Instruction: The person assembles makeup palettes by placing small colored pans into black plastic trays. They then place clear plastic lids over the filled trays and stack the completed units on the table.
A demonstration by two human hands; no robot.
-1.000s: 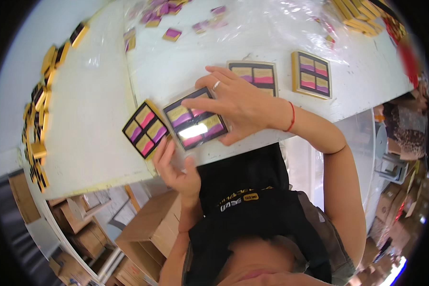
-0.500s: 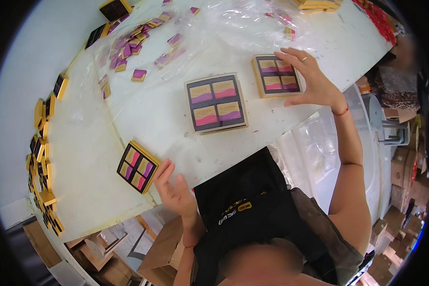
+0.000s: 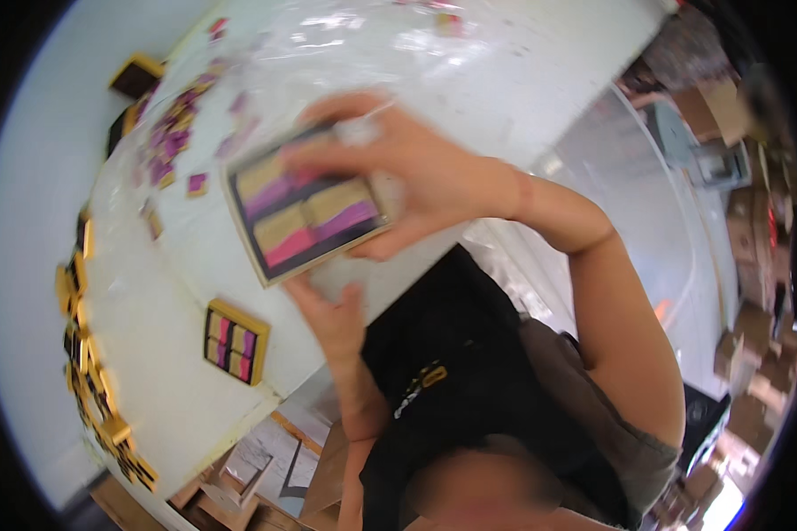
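Raised above the white table is a square box (image 3: 279, 243) with a dark inside, holding gold, pink and purple wrapped pieces; it is tilted and blurred. My right hand (image 3: 407, 168) grips it, fingers across its top and thumb at the lower right edge. From below, my left hand (image 3: 328, 314) meets its lower edge. The left fingers pass behind the box, seeming to support it, while the thumb sticks up apart. Left of that hand, a smaller yellow-edged box (image 3: 236, 342) with similar pieces rests on the table. Whatever lies behind the raised box and right hand is hidden.
Loose purple and gold pieces (image 3: 175, 133) lie scattered at the far left beside crumpled clear plastic film (image 3: 336, 40). A long row of yellow and black boxes (image 3: 88, 345) lines the left table edge. Cardboard cartons (image 3: 753, 212) stand off to the right.
My right hand has moved left and now grips a raised square box. My left hand has come up to its lower edge. The view has shifted, and the right-hand box no longer shows.
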